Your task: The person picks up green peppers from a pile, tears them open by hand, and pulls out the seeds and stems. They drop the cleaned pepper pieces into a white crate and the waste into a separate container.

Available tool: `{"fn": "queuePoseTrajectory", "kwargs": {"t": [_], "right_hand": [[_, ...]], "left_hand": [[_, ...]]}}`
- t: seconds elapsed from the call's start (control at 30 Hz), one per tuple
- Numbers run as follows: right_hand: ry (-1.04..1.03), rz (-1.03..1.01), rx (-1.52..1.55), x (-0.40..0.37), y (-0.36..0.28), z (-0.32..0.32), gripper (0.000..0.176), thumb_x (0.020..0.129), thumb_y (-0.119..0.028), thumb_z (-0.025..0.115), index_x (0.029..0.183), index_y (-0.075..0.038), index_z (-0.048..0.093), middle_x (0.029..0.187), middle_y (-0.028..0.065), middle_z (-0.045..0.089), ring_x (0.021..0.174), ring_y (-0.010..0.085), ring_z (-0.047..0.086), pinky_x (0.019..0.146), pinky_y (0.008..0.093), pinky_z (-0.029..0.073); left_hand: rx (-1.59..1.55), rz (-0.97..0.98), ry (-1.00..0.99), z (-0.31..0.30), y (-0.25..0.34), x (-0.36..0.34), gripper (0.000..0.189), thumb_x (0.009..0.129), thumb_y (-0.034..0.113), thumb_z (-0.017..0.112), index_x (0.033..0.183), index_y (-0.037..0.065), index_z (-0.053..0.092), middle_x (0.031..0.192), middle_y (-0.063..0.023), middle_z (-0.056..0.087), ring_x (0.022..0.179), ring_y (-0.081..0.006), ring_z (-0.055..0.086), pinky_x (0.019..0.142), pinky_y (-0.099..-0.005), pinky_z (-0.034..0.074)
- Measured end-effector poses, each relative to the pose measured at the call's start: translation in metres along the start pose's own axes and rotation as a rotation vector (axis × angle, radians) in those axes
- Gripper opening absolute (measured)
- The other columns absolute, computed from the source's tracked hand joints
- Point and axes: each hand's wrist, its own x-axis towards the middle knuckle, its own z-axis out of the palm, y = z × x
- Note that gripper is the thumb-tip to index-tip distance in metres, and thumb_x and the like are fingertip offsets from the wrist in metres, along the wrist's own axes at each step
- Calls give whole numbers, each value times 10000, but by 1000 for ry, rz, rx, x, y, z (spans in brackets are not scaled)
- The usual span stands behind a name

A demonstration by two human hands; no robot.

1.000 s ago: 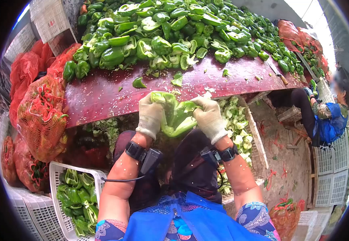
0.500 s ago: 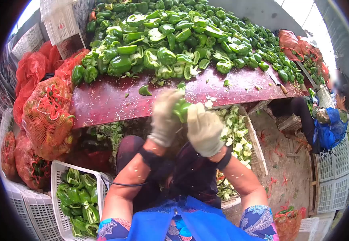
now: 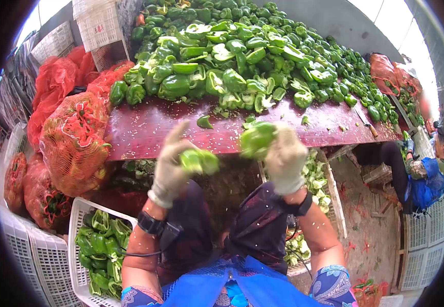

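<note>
My left hand (image 3: 171, 166), in a pale work glove, grips a piece of green bell pepper (image 3: 200, 161), blurred by motion. A second green pepper piece (image 3: 257, 139) is held in my gloved right hand (image 3: 286, 156). Both hands are apart, above my knees and in front of the red table edge (image 3: 150, 138). Beyond them, a large heap of green peppers (image 3: 222, 61), some whole and some split open, covers the back of the table. One small pepper scrap (image 3: 204, 122) lies near the table's front.
A white crate (image 3: 77, 256) of pepper halves stands at my lower left, below red mesh sacks (image 3: 76, 143). Right of my knees sits a container of pale pepper cores (image 3: 316, 179). A knife (image 3: 368, 123) lies on the table's right; a co-worker (image 3: 426, 174) sits beyond.
My hands were together at one pepper and are now apart, each with a piece. The left hand moved left and the right hand moved right. The view shifted slightly.
</note>
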Motion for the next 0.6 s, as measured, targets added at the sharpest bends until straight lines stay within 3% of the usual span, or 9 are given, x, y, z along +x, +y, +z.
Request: {"fn": "queuePoseTrajectory", "kwargs": {"t": [0.07,0.1,0.17,0.23,0.27,0.37,0.43,0.53,0.6], "right_hand": [[-92,76,542,3,-45,17,249,863,96,596,1061,-33,672,911,143,730,799,246,740,672,339,579],[-169,123,683,3,-71,18,253,857,101,609,1064,-27,678,901,133,729,812,232,741,721,327,580],[-623,102,897,13,-79,28,298,892,-43,723,1183,-26,661,1054,171,714,983,243,717,867,339,556],[-1146,255,1378,34,-58,51,389,889,-171,786,1224,-30,650,1179,186,676,1112,238,670,944,349,522],[-888,-119,1105,27,-35,89,433,898,-301,797,1225,-48,666,1170,161,661,1093,296,653,925,383,527],[-863,-61,206,34,-5,162,367,904,-333,717,1171,-85,679,1238,152,612,1138,377,602,963,459,519],[-701,-111,86,23,9,209,353,901,-194,677,1254,-181,658,1200,138,640,1118,385,634,934,461,540],[-928,-126,-94,22,12,240,408,854,-116,664,1261,-124,625,1197,157,642,1102,417,638,923,470,548],[-922,46,-64,26,1,250,397,823,-103,675,1215,-71,622,1178,178,650,1080,409,653,918,468,553]], "left_hand": [[-191,13,-243,2,15,-5,258,767,267,824,908,56,775,1460,-245,532,1340,-298,536,1090,-407,418],[-249,-25,-280,0,16,-12,203,813,165,789,975,43,769,1285,-168,653,1131,-224,650,958,-358,508],[-519,-535,-144,-24,16,-35,255,817,50,778,1065,9,737,1188,-95,698,1043,-190,680,912,-308,533],[-236,-490,36,-65,33,-52,280,838,21,749,1109,-34,712,1000,-42,736,899,-153,698,823,-286,562],[-213,-502,220,-93,12,-82,288,832,1,735,1117,-32,713,1022,-84,734,914,-155,693,823,-303,564],[394,-650,504,-190,-7,-162,291,783,10,758,1067,-35,714,991,-95,732,888,-189,667,838,-326,523],[798,-696,522,-243,-15,-229,420,769,22,737,1179,-32,670,1161,-193,678,1024,-285,638,915,-394,518],[1342,-977,395,-288,-27,-343,404,797,38,713,1187,-42,646,1288,-223,608,1126,-358,614,1003,-439,508],[1578,-941,280,-291,-37,-369,367,805,47,717,1158,-32,655,1280,-224,606,1128,-370,620,1001,-445,514]]}}
